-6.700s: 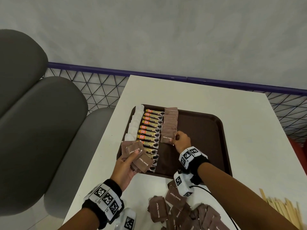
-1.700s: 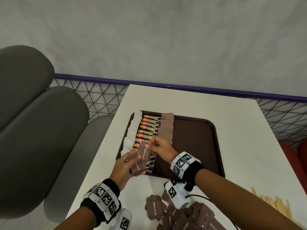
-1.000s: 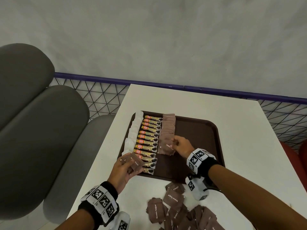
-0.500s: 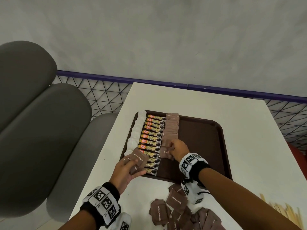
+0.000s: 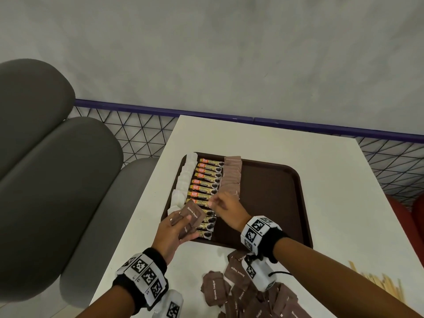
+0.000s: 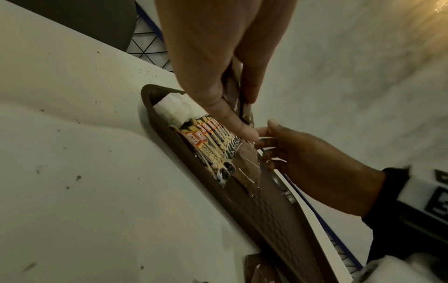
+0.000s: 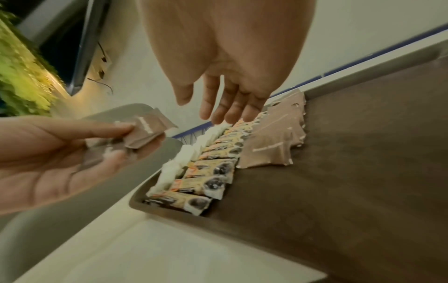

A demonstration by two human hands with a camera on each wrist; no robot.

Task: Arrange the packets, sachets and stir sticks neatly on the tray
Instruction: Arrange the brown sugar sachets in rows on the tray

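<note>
The left hand (image 5: 171,232) is being held palm-up, its thumb and fingers (image 7: 72,132) being pinched together around what it holds. The right hand (image 5: 227,210) is being extended forward, fingers (image 7: 218,107) being kept straight and relaxed.

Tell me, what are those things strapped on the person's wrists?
Both forearms are bare, with no sleeves. Each wrist carries a black band wrapped by white blocks printed with black square code markers. A small white camera unit with its own marker hangs under each wrist, and a thin black cable runs from the right one.
</note>
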